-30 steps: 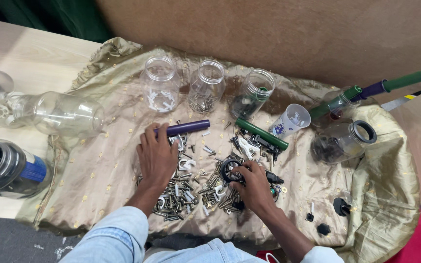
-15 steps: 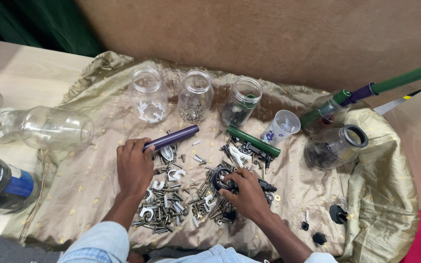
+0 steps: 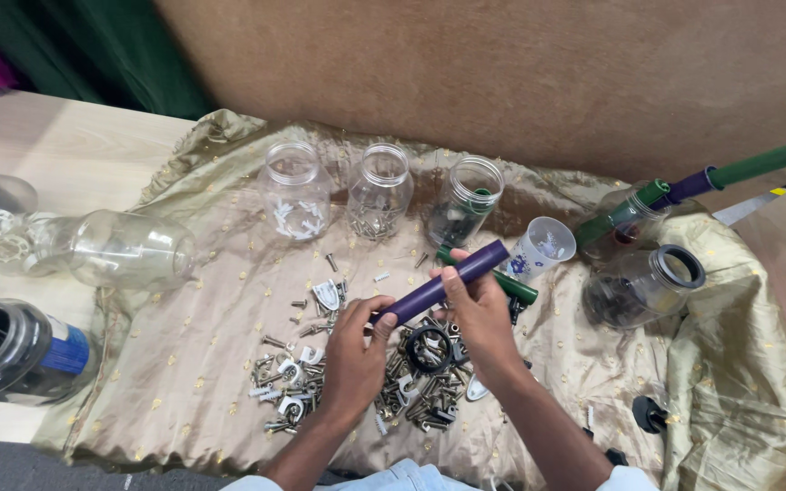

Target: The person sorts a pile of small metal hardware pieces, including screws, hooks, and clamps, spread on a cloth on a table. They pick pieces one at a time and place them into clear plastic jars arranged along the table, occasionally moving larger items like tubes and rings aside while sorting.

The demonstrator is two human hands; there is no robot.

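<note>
Head view: both hands lift a purple tube [image 3: 443, 285] just above the heap of screws and clips [image 3: 357, 373] at the near middle of the gold cloth [image 3: 211, 382]. Left hand [image 3: 357, 355] pinches its near-left end between thumb and fingers; right hand [image 3: 479, 314] wraps the middle, fingers closed over it. Far-right end points toward a small printed cup [image 3: 539, 250].

Handling, as judged: rigid, light, smooth plastic, likely a bit slick; not fragile. Best held mid-length or at both ends, as now.

Looks: straight, slim, round, uniformly dark purple, slightly glossy. A green tube [image 3: 502, 282] lies just beneath it; three clear jars [image 3: 384, 186] stand beyond.
</note>
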